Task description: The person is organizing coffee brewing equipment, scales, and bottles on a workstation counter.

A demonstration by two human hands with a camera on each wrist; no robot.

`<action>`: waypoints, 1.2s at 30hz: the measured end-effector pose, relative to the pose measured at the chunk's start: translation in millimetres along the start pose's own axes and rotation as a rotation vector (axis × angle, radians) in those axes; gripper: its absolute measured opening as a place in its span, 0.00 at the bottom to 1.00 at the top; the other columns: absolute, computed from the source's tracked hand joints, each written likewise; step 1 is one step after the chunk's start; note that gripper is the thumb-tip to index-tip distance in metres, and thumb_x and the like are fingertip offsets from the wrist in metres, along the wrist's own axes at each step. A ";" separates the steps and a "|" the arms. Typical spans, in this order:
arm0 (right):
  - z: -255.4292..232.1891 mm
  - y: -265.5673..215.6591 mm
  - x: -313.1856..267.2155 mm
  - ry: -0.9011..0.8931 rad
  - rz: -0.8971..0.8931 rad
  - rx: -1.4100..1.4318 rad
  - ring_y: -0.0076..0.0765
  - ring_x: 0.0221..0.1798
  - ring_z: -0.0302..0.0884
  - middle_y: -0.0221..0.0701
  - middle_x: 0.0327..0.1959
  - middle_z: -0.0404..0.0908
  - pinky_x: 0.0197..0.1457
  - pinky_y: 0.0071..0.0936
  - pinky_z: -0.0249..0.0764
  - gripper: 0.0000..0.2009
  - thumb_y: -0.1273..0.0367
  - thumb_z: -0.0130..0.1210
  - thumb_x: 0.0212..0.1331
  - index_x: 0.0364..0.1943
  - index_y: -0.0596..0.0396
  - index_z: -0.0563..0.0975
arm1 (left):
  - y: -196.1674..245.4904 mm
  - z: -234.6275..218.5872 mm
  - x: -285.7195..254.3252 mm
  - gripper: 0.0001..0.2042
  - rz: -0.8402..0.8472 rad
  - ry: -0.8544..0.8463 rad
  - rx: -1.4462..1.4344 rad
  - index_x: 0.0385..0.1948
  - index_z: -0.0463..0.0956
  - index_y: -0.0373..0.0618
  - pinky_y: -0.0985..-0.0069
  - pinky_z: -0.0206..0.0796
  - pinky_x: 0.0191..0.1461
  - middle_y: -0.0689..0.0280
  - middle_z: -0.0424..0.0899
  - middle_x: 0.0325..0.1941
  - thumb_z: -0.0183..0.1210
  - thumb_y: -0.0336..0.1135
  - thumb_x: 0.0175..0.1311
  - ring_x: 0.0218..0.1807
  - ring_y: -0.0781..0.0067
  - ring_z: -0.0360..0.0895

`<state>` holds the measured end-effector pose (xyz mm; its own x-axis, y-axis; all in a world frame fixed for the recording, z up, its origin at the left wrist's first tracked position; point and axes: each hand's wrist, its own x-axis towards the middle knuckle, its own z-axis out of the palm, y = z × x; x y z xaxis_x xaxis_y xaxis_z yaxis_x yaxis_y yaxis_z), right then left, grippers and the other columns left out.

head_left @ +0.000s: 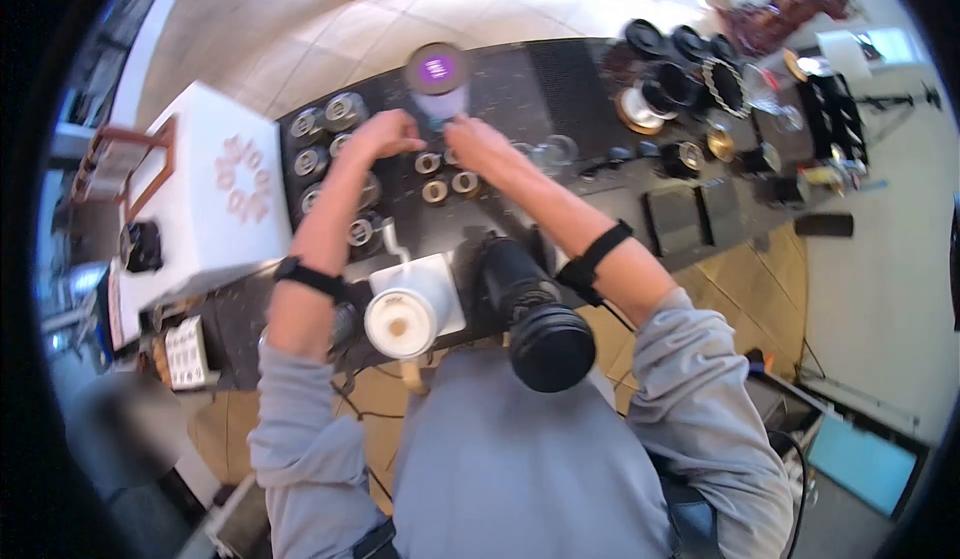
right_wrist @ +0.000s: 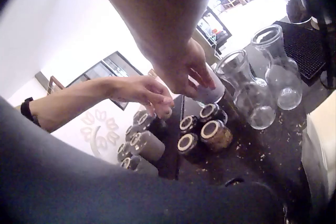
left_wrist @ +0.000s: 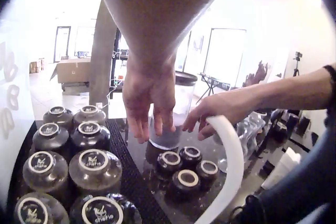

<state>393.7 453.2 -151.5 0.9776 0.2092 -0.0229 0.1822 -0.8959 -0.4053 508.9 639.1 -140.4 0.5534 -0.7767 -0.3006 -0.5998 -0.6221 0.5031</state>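
The head view faces down; nearer, forward-facing wrist views share the small jars (left_wrist: pixel 187 179).

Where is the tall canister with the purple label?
In the head view, the canister stands near the table's far edge, slightly left of centre, beyond the right hand and four small jars.

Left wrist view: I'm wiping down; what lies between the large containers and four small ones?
Black ribbed mat, then bare dark tabletop up to the small containers, in the left wrist view.
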 end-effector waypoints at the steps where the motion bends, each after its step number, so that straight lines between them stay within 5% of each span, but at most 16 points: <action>1: -15.3 -7.8 0.2 -0.024 0.049 0.030 0.58 0.45 0.83 0.52 0.40 0.82 0.47 0.47 0.80 0.07 0.75 0.54 0.54 0.33 0.62 0.83 | 12.0 -17.7 -4.3 0.17 -0.231 -0.101 -0.114 0.21 0.77 0.41 0.69 0.70 0.26 0.60 0.80 0.19 0.67 0.47 0.56 0.21 0.69 0.79; 2: -33.6 -13.5 -2.0 -0.046 0.050 0.006 0.58 0.45 0.83 0.53 0.41 0.82 0.47 0.47 0.80 0.07 0.75 0.56 0.52 0.32 0.62 0.83 | 27.0 -34.6 -9.9 0.18 -0.277 -0.118 -0.124 0.19 0.75 0.41 0.73 0.68 0.20 0.63 0.79 0.16 0.63 0.46 0.61 0.17 0.73 0.77; 9: -125.5 -26.8 -42.9 0.240 -0.018 0.079 0.54 0.46 0.79 0.44 0.42 0.80 0.47 0.44 0.76 0.09 0.75 0.52 0.56 0.40 0.59 0.79 | 68.5 -114.2 -52.2 0.16 -0.234 -0.136 -0.301 0.23 0.74 0.42 0.77 0.68 0.24 0.68 0.77 0.17 0.53 0.42 0.68 0.20 0.76 0.77; 14: -180.4 -21.6 -109.1 0.455 -0.013 0.293 0.36 0.35 0.80 0.35 0.36 0.82 0.40 0.29 0.76 0.08 0.69 0.55 0.62 0.41 0.56 0.81 | 103.3 -159.7 -102.5 0.16 0.063 0.163 -0.444 0.27 0.73 0.43 0.81 0.66 0.33 0.70 0.76 0.25 0.52 0.45 0.71 0.27 0.82 0.74; 15: -193.8 -27.2 -127.1 0.427 0.058 0.372 0.41 0.37 0.82 0.38 0.36 0.82 0.42 0.32 0.76 0.09 0.69 0.55 0.61 0.40 0.57 0.81 | 109.6 -166.4 -115.9 0.15 0.080 0.241 -0.516 0.29 0.74 0.43 0.82 0.66 0.36 0.70 0.76 0.27 0.53 0.45 0.71 0.29 0.82 0.73; 18: -202.8 -17.0 -173.8 0.462 0.131 0.551 0.23 0.34 0.79 0.31 0.38 0.84 0.40 0.23 0.74 0.10 0.69 0.55 0.63 0.44 0.55 0.81 | 128.9 -184.4 -158.4 0.14 0.076 0.501 -0.626 0.37 0.75 0.43 0.82 0.66 0.41 0.71 0.75 0.30 0.55 0.46 0.70 0.32 0.82 0.73; 22: -198.4 4.0 -233.3 0.499 0.193 0.781 0.20 0.35 0.78 0.30 0.40 0.85 0.40 0.21 0.74 0.10 0.69 0.54 0.66 0.46 0.57 0.81 | 129.7 -202.3 -206.4 0.13 0.122 0.664 -0.591 0.38 0.77 0.43 0.84 0.64 0.39 0.70 0.75 0.31 0.54 0.43 0.72 0.32 0.83 0.71; 26: -184.0 34.3 -282.3 0.553 0.311 0.846 0.19 0.35 0.77 0.30 0.38 0.84 0.40 0.19 0.74 0.10 0.69 0.52 0.69 0.47 0.59 0.80 | 116.8 -202.1 -268.1 0.14 0.028 0.980 -0.086 0.41 0.77 0.45 0.81 0.66 0.50 0.68 0.74 0.32 0.49 0.45 0.75 0.35 0.80 0.73; 28: -174.3 54.5 -302.7 0.539 0.351 0.858 0.19 0.35 0.77 0.30 0.37 0.84 0.40 0.18 0.74 0.10 0.69 0.52 0.69 0.46 0.59 0.80 | 134.1 -187.6 -298.5 0.14 0.142 1.068 -0.125 0.41 0.77 0.46 0.79 0.64 0.56 0.66 0.74 0.32 0.47 0.45 0.76 0.38 0.79 0.74; 31: -159.3 92.2 -325.0 0.572 0.409 0.867 0.18 0.34 0.76 0.29 0.35 0.83 0.40 0.18 0.74 0.09 0.70 0.52 0.69 0.46 0.58 0.80 | 149.2 -174.1 -354.5 0.10 0.118 1.130 0.071 0.38 0.76 0.43 0.80 0.65 0.47 0.65 0.73 0.32 0.46 0.36 0.76 0.35 0.77 0.72; 34: -154.9 135.3 -337.4 0.557 0.394 0.884 0.18 0.34 0.76 0.28 0.35 0.83 0.39 0.17 0.73 0.09 0.70 0.52 0.68 0.46 0.58 0.80 | 182.3 -138.5 -402.8 0.09 -0.084 1.393 0.178 0.36 0.78 0.35 0.80 0.62 0.37 0.63 0.75 0.30 0.49 0.28 0.73 0.30 0.74 0.69; 35: -157.5 149.2 -340.1 0.551 0.376 0.897 0.18 0.34 0.76 0.28 0.35 0.83 0.39 0.17 0.73 0.09 0.70 0.52 0.68 0.45 0.58 0.80 | 179.9 -127.7 -437.3 0.10 -0.141 1.362 0.121 0.36 0.78 0.34 0.80 0.61 0.37 0.62 0.75 0.30 0.48 0.28 0.73 0.31 0.75 0.69; 36: -157.2 165.2 -343.4 0.544 0.367 0.913 0.18 0.34 0.76 0.28 0.35 0.83 0.39 0.17 0.73 0.09 0.70 0.52 0.68 0.45 0.58 0.80 | 228.6 -107.3 -419.4 0.10 -0.144 1.523 0.031 0.37 0.77 0.33 0.79 0.60 0.36 0.62 0.74 0.29 0.48 0.29 0.73 0.31 0.76 0.67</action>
<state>104.6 171.7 -66.9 0.9127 -0.4072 0.0326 -0.0537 -0.1985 -0.9786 201.7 833.2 187.7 0.6434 0.1119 0.7573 -0.4914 -0.6982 0.5207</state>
